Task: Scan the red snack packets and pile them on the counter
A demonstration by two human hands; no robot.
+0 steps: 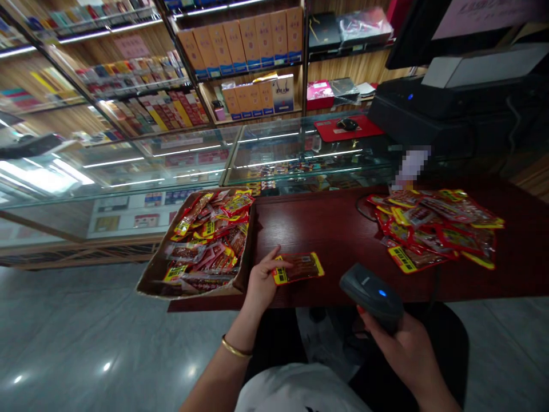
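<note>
My left hand (262, 281) is closed on the left end of a flat snack packet (304, 266) with red and yellow edges and brown contents. The packet is at the front edge of the dark red table, label side up. In my right hand (407, 343) is a dark barcode scanner (371, 294) with a lit blue light, its head pointing left toward the packet. My palm and the scanner's body hide its handle. Left of my left hand stands an open cardboard box (244, 274) full of similar packets. A loose pile of packets (441, 229) lies on the right.
The dark red table (300, 220) adjoins a glass display counter (206, 163) behind it. On the counter are a mouse (347, 124) on a red mat (326, 131) and black equipment (429, 109). A cable (362, 209) runs beside the pile.
</note>
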